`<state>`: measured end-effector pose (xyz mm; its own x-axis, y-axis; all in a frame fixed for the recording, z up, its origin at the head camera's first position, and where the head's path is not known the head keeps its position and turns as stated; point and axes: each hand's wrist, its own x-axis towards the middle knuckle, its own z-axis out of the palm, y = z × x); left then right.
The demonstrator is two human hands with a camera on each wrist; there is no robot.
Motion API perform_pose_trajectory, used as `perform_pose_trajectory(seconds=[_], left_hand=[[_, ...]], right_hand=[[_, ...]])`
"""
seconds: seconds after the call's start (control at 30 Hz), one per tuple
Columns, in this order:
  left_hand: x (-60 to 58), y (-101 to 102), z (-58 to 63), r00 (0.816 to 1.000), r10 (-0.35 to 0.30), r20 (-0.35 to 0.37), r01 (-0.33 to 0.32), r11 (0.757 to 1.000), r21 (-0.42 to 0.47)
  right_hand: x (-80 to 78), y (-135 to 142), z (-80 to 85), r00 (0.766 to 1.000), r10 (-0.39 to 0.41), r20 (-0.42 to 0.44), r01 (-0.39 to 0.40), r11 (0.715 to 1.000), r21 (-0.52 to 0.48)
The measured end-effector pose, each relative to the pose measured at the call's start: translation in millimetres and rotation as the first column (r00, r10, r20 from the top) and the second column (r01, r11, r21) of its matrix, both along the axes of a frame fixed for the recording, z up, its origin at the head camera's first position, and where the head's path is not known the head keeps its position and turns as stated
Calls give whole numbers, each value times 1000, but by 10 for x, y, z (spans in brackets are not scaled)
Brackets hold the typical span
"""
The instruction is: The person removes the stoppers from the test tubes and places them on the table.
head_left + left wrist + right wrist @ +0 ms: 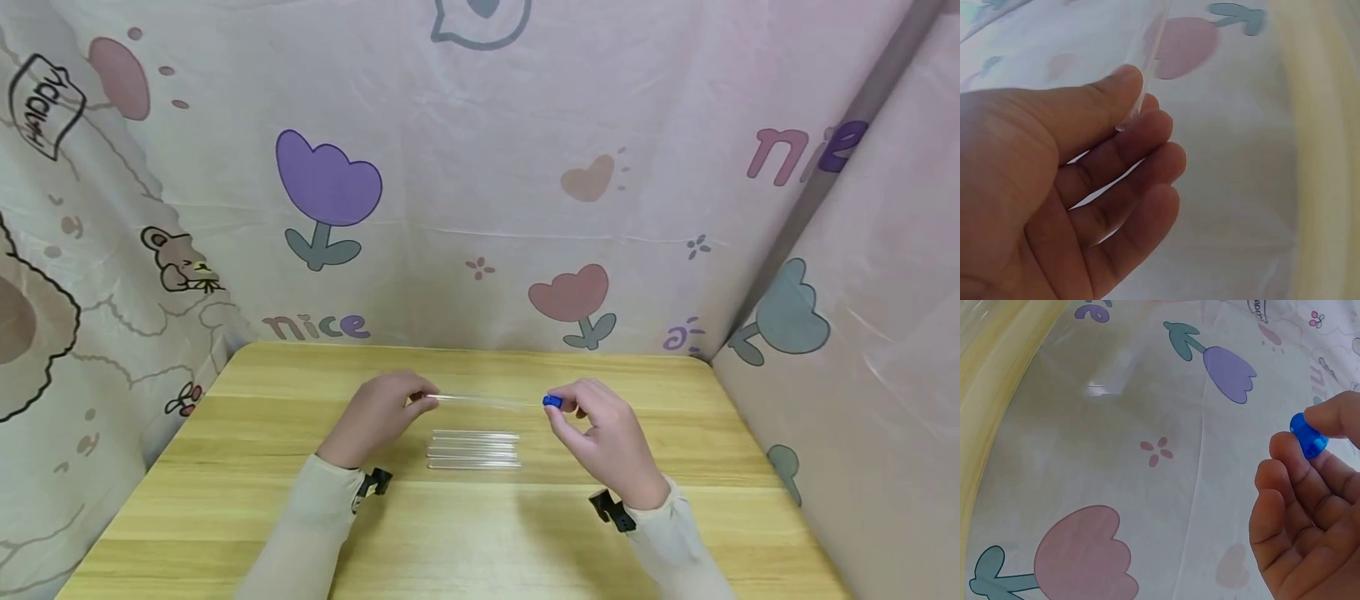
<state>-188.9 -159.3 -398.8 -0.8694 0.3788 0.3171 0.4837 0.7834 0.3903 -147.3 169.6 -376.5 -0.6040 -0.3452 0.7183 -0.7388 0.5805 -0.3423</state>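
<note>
My left hand (384,417) pinches one end of a thin clear tube (480,400) between thumb and fingertips. The tube points right, roughly level above the table. In the left wrist view its near end shows at the thumb tip, and the tube (1155,59) runs upward out of the frame. Facing it, my right hand (609,429) pinches a small shiny blue piece (552,401). The right wrist view shows this blue piece (1309,435) narrow at its middle, like a magnetic push pin. A short gap separates it from the tube's far end.
Several similar clear tubes (474,451) lie side by side on the wooden table (465,533), between the hands and nearer to me. A patterned curtain (465,167) hangs behind the table and along both sides. Each wrist wears a small black camera mount.
</note>
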Motion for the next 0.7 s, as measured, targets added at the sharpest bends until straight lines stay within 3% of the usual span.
perform_pose_trajectory(seconds=[0.13,0.3,0.5,0.7], left_hand=[[-132,62,-196,997,16,77,-13,999,-40],[-198,83,-374,991,61,117,-54,997,-63],[-199,83,-486,983,92,161,-86,995,-48],[-218,120,-542,988,50,148,-39,997,-72]], right_hand=[[4,-2,10,1000,-3,10,3,1000,24],[20,0,29,1000,-3,20,2,999,39],[16,-20,24,1000,4,-3,-4,999,54],[12,-18,32,1000,-13,-18,14,998,65]])
